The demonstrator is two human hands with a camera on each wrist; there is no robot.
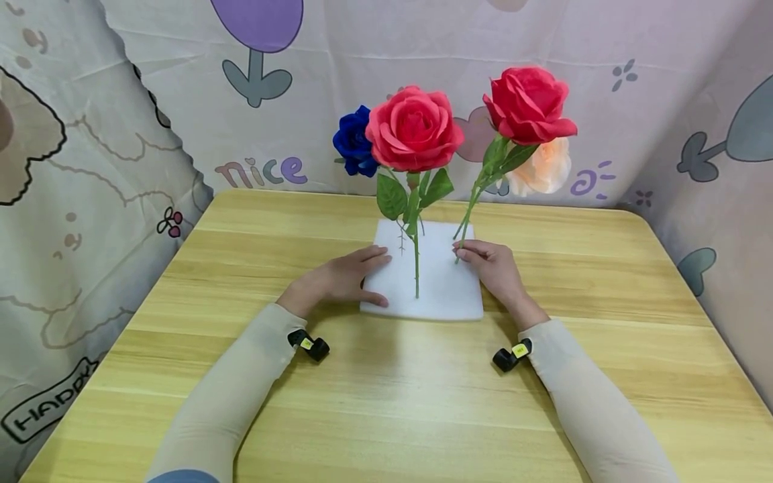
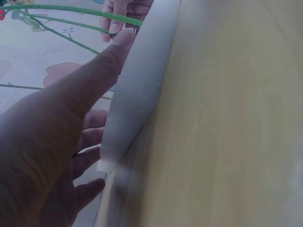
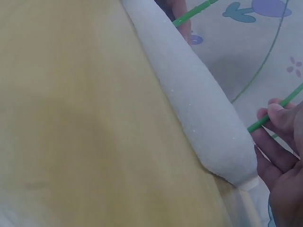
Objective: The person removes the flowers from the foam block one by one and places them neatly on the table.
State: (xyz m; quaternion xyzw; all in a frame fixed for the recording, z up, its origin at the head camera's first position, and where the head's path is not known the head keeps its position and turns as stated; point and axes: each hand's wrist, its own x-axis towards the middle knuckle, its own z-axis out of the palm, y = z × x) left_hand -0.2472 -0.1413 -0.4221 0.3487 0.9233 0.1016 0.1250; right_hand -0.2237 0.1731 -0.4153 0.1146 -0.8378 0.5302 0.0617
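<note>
A white foam block (image 1: 443,285) lies on the table. My left hand (image 1: 347,275) rests on its left side, with thumb and fingers spread over the edge; in the left wrist view the thumb (image 2: 102,68) is straight along it. A pinkish-red artificial rose (image 1: 417,131) stands upright in the block near its front. Thumb and fingers of my right hand (image 1: 495,265) pinch the green stem (image 3: 259,124) of a deeper red rose (image 1: 531,107) low down, over the block's right part. That rose leans right; its stem tip touches or enters the foam, I cannot tell which.
Behind the front roses are a blue rose (image 1: 355,142) at left and a peach rose (image 1: 546,168) at right, partly hidden. The wooden table (image 1: 386,402) ends at a patterned cloth (image 1: 338,60) behind it.
</note>
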